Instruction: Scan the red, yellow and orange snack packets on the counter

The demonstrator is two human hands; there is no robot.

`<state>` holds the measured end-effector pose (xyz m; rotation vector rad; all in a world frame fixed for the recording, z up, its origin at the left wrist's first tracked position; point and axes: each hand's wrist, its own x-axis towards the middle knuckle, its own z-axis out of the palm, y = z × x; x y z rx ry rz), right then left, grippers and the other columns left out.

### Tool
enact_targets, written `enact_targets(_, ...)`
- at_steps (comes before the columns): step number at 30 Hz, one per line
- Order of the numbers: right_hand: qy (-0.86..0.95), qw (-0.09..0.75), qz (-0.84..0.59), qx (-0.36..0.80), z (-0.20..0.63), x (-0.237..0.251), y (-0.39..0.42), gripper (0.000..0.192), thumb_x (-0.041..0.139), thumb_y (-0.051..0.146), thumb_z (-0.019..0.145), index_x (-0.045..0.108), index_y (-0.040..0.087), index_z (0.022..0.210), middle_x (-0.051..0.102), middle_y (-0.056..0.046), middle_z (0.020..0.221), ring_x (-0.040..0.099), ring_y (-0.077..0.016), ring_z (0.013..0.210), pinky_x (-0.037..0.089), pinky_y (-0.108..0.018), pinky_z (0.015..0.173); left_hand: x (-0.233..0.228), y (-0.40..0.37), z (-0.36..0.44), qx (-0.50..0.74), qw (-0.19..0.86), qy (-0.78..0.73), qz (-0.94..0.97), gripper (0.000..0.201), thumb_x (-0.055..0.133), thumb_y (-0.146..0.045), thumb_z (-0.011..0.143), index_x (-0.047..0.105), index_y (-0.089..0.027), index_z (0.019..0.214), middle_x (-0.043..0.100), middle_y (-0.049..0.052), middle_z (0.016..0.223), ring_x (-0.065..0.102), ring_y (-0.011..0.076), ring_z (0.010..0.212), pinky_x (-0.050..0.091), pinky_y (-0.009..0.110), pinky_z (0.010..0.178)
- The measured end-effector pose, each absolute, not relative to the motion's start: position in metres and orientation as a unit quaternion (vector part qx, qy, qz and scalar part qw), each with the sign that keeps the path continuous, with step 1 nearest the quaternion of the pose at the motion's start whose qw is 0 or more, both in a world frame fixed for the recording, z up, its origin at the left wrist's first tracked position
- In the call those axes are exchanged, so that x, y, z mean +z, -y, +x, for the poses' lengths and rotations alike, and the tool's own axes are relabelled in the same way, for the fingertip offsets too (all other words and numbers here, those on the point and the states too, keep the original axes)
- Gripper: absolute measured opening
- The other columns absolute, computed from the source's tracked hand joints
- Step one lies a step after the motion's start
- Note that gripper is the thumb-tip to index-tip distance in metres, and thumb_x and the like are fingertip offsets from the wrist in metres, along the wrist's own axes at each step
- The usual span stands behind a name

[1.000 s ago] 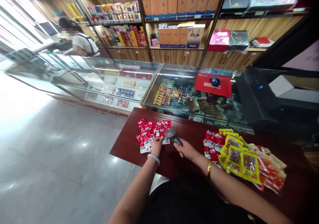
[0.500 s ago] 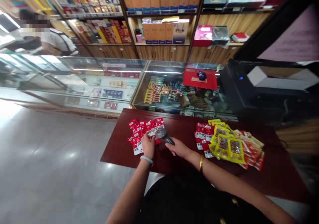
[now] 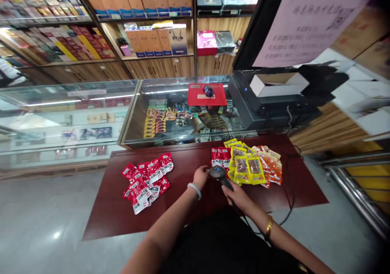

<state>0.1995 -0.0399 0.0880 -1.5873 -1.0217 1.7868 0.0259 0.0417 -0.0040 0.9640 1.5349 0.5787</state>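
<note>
My right hand (image 3: 239, 197) is wrapped around the handle of a dark barcode scanner (image 3: 218, 172) with a small blue light on its head. Just left of the scanner head is my left hand (image 3: 201, 177); its fingertips are partly hidden, and whether they grip anything cannot be made out. Beyond both hands lie a few red-and-white snack packets (image 3: 219, 155), overlapped by yellow snack packets (image 3: 248, 169). Orange packets (image 3: 272, 169) lie at the right of that heap. A separate pile of red-and-white snack packets (image 3: 146, 180) is spread over the left part of the dark red table (image 3: 179, 201).
A glass display counter (image 3: 131, 124) stands behind the table, with a red mat (image 3: 195, 99) and a mouse (image 3: 208, 90) on top. To the right are a black checkout machine (image 3: 243, 111) and an open white box (image 3: 274, 89). A cable (image 3: 288, 215) hangs by the table's front edge.
My left hand has moved from the left pile of red packets over to the right heap. The scanner in my right hand has also come closer to that heap. The view has turned right.
</note>
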Motion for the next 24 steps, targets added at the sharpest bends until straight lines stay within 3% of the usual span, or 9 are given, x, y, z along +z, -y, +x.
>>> enact_targets(7, 0.333, 0.317, -0.598, 0.657, 0.23, 0.086, 0.042, 0.052, 0.064, 0.066, 0.072, 0.05, 0.021, 0.094, 0.043, 0.012, 0.056, 0.038, -0.0061, 0.037, 0.033, -0.022, 0.04, -0.013, -0.103, 0.066, 0.191, 0.502, -0.705, 0.463, 0.029, 0.064, -0.024, 0.083, 0.069, -0.012, 0.109, 0.073, 0.012, 0.099, 0.067, 0.0178, 0.084, 0.048, 0.024, 0.073)
enact_targets(14, 0.334, 0.321, -0.599, 0.653, 0.245, 0.081, 0.037, 0.052, 0.063, 0.068, 0.072, 0.051, 0.022, 0.093, 0.044, 0.01, 0.055, 0.039, -0.0076, 0.037, 0.033, -0.023, 0.04, 0.005, -0.106, 0.074, 0.141, 0.44, -0.68, 0.569, 0.015, 0.061, -0.028, 0.085, 0.07, -0.016, 0.085, 0.07, 0.006, 0.077, 0.061, 0.015, 0.067, 0.04, 0.024, 0.063)
enact_targets(20, 0.343, 0.3, -0.599, 0.658, 0.234, 0.09, 0.028, 0.053, 0.064, 0.068, 0.069, 0.05, 0.022, 0.091, 0.044, 0.011, 0.053, 0.039, -0.0077, 0.036, 0.033, -0.023, 0.04, 0.029, -0.078, 0.057, 0.144, 0.36, -0.655, 0.648, 0.029, 0.056, -0.038, 0.088, 0.071, -0.019, 0.073, 0.069, 0.009, 0.086, 0.06, 0.0164, 0.078, 0.04, 0.025, 0.069)
enact_targets(24, 0.361, 0.294, -0.582, 0.667, 0.218, 0.094, 0.023, 0.049, 0.064, 0.064, 0.073, 0.05, 0.022, 0.091, 0.045, 0.011, 0.054, 0.039, -0.0072, 0.037, 0.033, -0.022, 0.04, 0.024, -0.066, 0.037, 0.193, 0.397, -0.691, 0.573, 0.038, 0.048, -0.044, 0.091, 0.07, -0.019, 0.074, 0.066, 0.004, 0.07, 0.053, 0.0129, 0.062, 0.036, 0.024, 0.061)
